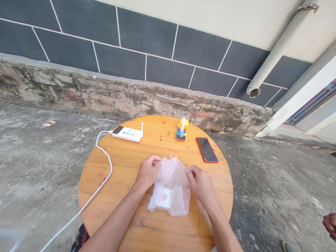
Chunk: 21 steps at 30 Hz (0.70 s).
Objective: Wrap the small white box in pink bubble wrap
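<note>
A sheet of pinkish, see-through bubble wrap [169,171] lies on the round wooden table in front of me. On its near part sits a small white box [164,197] with a reddish round mark, partly covered by the wrap. My left hand [149,171] pinches the wrap's far left edge, fingers curled. At the right edge, my right hand [201,180] has thumb and fingers closed on the wrap. The fingertips of both hands are partly hidden.
The wooden table [118,178] bears a white device [127,133] with a white cable [111,164], a yellow-and-blue tape dispenser [182,129] and a red-edged phone [207,149]. A stone-based wall [126,98] stands behind. Another person's hand [330,225] shows at far right.
</note>
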Each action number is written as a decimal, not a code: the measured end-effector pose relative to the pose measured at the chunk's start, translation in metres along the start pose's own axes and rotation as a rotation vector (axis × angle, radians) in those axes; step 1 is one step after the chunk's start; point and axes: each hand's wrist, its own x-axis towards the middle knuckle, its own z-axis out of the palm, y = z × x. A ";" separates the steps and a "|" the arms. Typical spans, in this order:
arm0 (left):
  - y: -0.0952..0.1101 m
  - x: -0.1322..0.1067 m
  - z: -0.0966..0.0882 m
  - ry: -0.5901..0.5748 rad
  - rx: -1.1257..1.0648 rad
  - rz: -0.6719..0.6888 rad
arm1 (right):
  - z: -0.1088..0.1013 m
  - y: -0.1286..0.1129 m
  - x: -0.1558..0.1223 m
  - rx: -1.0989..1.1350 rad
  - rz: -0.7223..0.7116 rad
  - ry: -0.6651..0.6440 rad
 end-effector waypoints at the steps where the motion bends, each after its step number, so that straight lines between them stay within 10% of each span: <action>1: -0.001 0.000 0.000 0.009 0.002 -0.003 | 0.003 0.004 -0.001 0.033 0.006 0.007; 12: 0.000 -0.006 -0.013 0.087 0.112 0.096 | 0.025 0.021 -0.002 0.243 0.013 0.069; 21: 0.027 -0.029 -0.031 -0.199 0.378 0.254 | 0.032 0.023 -0.005 0.259 0.035 0.102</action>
